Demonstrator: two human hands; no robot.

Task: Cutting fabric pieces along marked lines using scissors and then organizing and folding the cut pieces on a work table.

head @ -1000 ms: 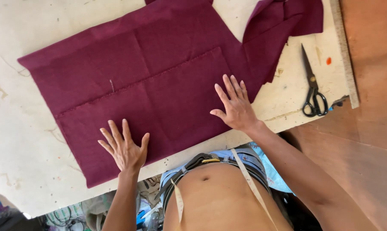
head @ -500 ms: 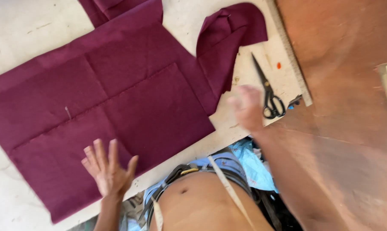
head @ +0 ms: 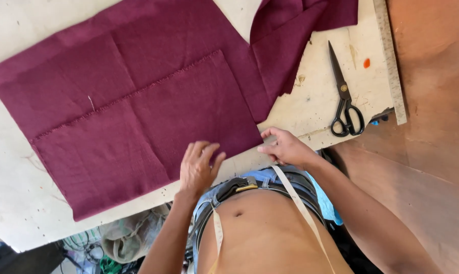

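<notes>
Maroon cloth (head: 138,111) spread flat on pale worktable (head: 320,96), long axis running left to right. Right hand (head: 285,148) pinching near right corner, fingers narrow. Left hand (head: 198,167) resting loosely curled on near edge, holding nothing. Black scissors (head: 345,96) lying apart, rightward.

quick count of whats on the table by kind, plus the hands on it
maroon cloth pieces: 2, the big folded piece and a smaller one
black scissors: 1
wooden ruler: 1
hands: 2, left hand, right hand
total: 6
</notes>
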